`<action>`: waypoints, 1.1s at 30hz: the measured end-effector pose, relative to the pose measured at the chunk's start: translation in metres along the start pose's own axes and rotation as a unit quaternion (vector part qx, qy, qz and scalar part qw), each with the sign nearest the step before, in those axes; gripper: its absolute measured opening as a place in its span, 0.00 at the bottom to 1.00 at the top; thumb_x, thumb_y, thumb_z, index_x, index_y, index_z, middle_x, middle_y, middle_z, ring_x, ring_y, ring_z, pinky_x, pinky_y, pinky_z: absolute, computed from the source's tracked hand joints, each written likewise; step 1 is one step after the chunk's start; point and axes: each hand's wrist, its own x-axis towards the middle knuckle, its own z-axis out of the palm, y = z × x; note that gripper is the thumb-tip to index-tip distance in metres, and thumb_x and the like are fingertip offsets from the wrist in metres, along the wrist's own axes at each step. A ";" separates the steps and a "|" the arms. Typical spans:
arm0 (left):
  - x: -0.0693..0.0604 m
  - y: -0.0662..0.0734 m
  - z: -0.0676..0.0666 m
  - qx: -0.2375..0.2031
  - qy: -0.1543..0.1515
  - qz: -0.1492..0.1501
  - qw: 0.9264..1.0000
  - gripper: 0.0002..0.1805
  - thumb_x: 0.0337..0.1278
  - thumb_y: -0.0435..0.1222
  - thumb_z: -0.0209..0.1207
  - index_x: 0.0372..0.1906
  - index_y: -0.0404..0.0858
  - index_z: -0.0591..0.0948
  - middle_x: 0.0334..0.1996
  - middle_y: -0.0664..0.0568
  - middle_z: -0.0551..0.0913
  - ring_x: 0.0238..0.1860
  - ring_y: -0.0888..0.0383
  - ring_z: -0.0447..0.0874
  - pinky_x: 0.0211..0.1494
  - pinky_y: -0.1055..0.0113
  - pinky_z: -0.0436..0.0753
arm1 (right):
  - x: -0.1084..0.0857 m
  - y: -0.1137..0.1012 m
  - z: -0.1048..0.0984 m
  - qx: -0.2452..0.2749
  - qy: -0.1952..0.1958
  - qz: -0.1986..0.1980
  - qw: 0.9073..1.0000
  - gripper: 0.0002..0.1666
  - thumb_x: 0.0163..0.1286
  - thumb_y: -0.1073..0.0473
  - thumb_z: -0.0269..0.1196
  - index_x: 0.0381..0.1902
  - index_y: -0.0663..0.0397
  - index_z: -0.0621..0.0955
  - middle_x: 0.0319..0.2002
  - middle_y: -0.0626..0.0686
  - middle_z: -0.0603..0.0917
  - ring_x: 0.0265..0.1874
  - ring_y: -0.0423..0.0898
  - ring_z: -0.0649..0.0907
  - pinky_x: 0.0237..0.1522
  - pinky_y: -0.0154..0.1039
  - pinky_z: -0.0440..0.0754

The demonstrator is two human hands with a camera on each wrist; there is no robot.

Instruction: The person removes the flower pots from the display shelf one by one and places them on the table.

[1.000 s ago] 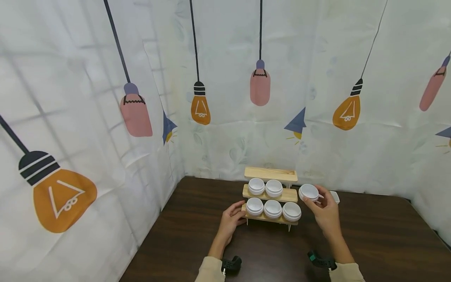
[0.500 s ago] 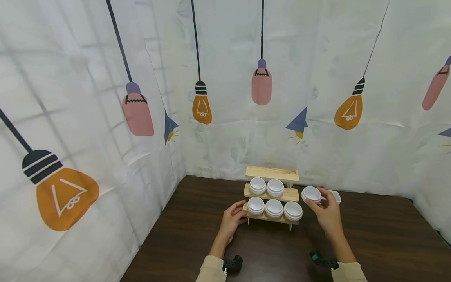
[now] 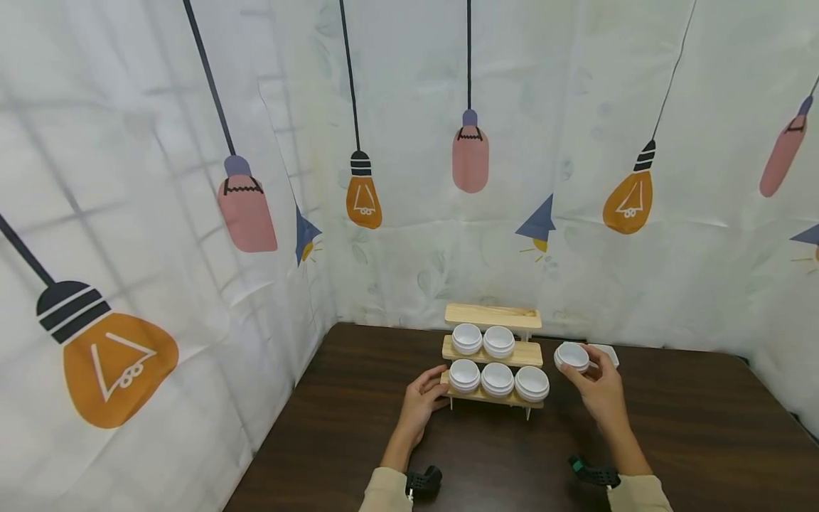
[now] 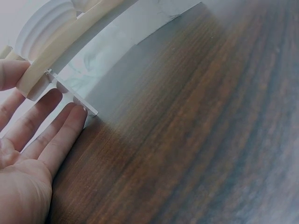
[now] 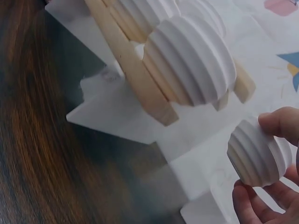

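A three-tier wooden stand [image 3: 526, 354] with clear supports stands on the dark table. Its bottom tier carries three ribbed white bowls [image 3: 498, 379], and two more bowls [image 3: 498, 341] sit on the middle tier. Nothing is on the top tier [image 3: 492, 314]. My left hand [image 3: 419, 402] pinches the left end of the bottom board, thumb [image 4: 11, 73] against the wood and fingers reaching beneath. To the right of the stand, my right hand [image 3: 600, 387] holds another small ribbed white bowl [image 5: 258, 153] above the table, apart from the tiers.
A white rectangular dish or tray [image 3: 606, 353] lies behind my right hand, mostly hidden by it. The dark wooden table [image 3: 505, 466] runs up to a pale curtain [image 3: 409, 274] printed with lamps at the back and left.
My right hand has shifted a little to the right and nearer with the bowl, away from the stand. My left hand keeps its place at the stand's left end.
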 end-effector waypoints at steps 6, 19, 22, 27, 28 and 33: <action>0.000 0.000 0.001 -0.001 0.001 0.000 1.000 0.26 0.70 0.35 0.61 0.70 0.34 0.74 0.57 0.38 0.85 0.47 0.60 0.86 0.53 0.59 0.87 | 0.003 0.008 -0.003 -0.015 0.007 0.016 1.000 0.39 0.69 0.56 0.70 0.72 0.60 0.69 0.62 0.59 0.75 0.40 0.24 0.74 0.40 0.15 0.73; 0.000 -0.002 0.000 0.000 0.004 0.002 1.000 0.25 0.70 0.34 0.60 0.69 0.34 0.75 0.57 0.38 0.85 0.46 0.61 0.86 0.53 0.59 0.87 | 0.004 0.028 -0.005 -0.058 0.000 0.034 0.998 0.39 0.69 0.55 0.70 0.71 0.60 0.69 0.59 0.61 0.77 0.39 0.27 0.74 0.36 0.20 0.74; 0.000 -0.003 0.000 -0.001 0.003 0.002 1.000 0.25 0.70 0.33 0.60 0.69 0.34 0.75 0.57 0.37 0.85 0.47 0.61 0.86 0.53 0.59 0.87 | 0.004 0.032 -0.005 -0.064 -0.001 0.038 0.997 0.39 0.69 0.55 0.70 0.72 0.60 0.68 0.59 0.62 0.77 0.38 0.26 0.73 0.36 0.20 0.73; 0.002 -0.004 -0.002 -0.003 0.001 0.003 1.000 0.25 0.70 0.33 0.60 0.69 0.34 0.75 0.58 0.35 0.84 0.48 0.60 0.87 0.53 0.59 0.87 | 0.004 0.036 -0.007 -0.074 -0.006 0.043 0.996 0.40 0.69 0.54 0.70 0.72 0.62 0.68 0.61 0.65 0.77 0.38 0.27 0.72 0.37 0.21 0.72; 0.002 -0.004 -0.001 -0.003 0.001 0.003 1.000 0.25 0.70 0.33 0.60 0.69 0.34 0.75 0.58 0.35 0.84 0.48 0.60 0.87 0.53 0.59 0.87 | 0.004 0.037 -0.008 -0.077 -0.008 0.043 0.996 0.40 0.69 0.53 0.70 0.72 0.63 0.68 0.61 0.65 0.77 0.38 0.27 0.72 0.37 0.21 0.71; 0.002 -0.004 -0.001 0.001 0.000 0.005 1.000 0.24 0.71 0.32 0.58 0.70 0.34 0.75 0.58 0.35 0.83 0.49 0.59 0.87 0.54 0.58 0.87 | 0.004 0.040 -0.010 -0.090 -0.016 0.043 0.995 0.40 0.69 0.52 0.70 0.72 0.64 0.68 0.62 0.68 0.77 0.38 0.28 0.72 0.37 0.22 0.70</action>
